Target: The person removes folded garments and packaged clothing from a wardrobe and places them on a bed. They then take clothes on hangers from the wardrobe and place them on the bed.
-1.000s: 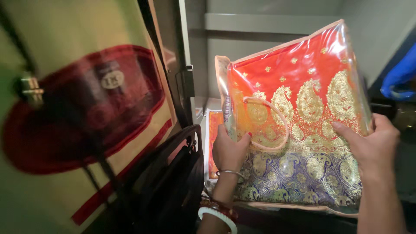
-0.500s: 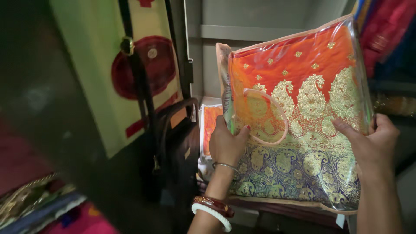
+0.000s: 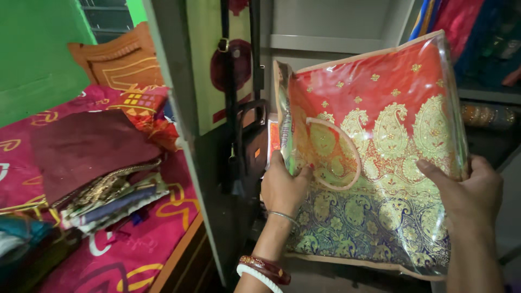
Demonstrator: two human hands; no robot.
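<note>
I hold a clear plastic garment bag (image 3: 380,135) upright in front of an open wardrobe. Inside it is folded cloth, orange-red above and dark blue below, with gold paisley patterns. My left hand (image 3: 283,187) grips the bag's left edge, beside a pale loop handle (image 3: 339,157); bangles circle that wrist. My right hand (image 3: 469,195) grips the right edge, thumb across the front.
A dark handbag (image 3: 247,141) hangs by straps inside the wardrobe, left of the bag. A grey shelf (image 3: 325,43) runs behind. Hanging clothes (image 3: 472,32) are at the upper right. At left, a bed with a magenta cover (image 3: 125,255) carries folded fabrics (image 3: 97,173).
The view has swung left, bringing the bed and folded fabrics into sight. The bag stays in both hands, in about the same place.
</note>
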